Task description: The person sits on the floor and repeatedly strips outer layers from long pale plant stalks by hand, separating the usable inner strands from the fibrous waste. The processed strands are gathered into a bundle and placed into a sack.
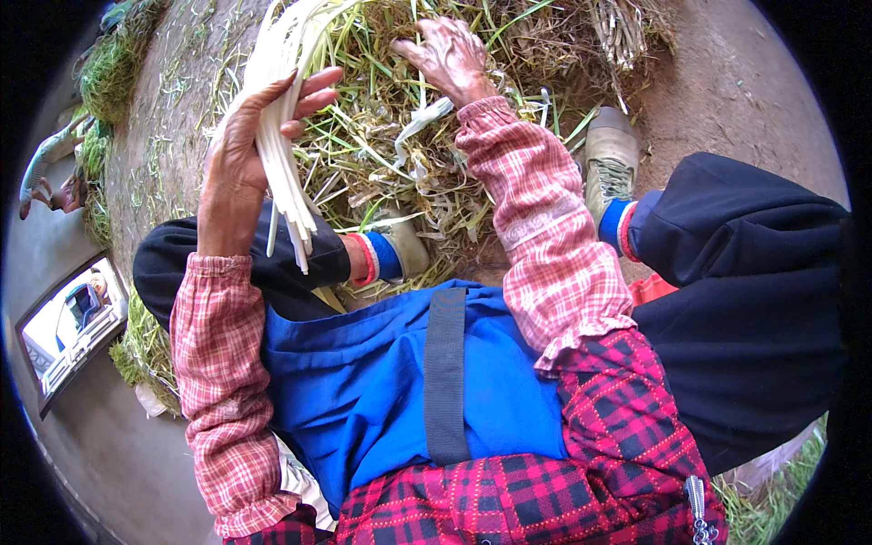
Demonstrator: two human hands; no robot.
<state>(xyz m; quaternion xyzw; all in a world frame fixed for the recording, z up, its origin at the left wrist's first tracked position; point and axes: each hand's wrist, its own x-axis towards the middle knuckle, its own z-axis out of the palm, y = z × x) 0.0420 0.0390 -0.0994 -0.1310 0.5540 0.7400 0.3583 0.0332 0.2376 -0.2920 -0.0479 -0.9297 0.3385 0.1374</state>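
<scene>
My left hand (pixel 235 146) is wrapped around a bundle of long, pale stalks (pixel 281 153). Their cut-looking white ends point down toward my knee, and their upper parts turn yellowish at the top edge of the view. The fingertips curl loosely past the bundle's right side. Over a heap of stripped leaves and straw-like stems (pixel 388 160) hovers my right hand (pixel 453 58), back upward, thumb and forefinger apart. I see nothing in its grasp, though its palm side is hidden. A limp whitish leaf sheath (pixel 422 122) lies below the right wrist.
My shoes (pixel 611 153) stand beside the heap, on the brown dirt floor (pixel 736 88). Bundled dry roots or stems (pixel 618 34) lie at the upper right. Green plant piles (pixel 112 75) line the left side, where another person (pixel 51 160) bends down near a wall with an opening (pixel 75 327).
</scene>
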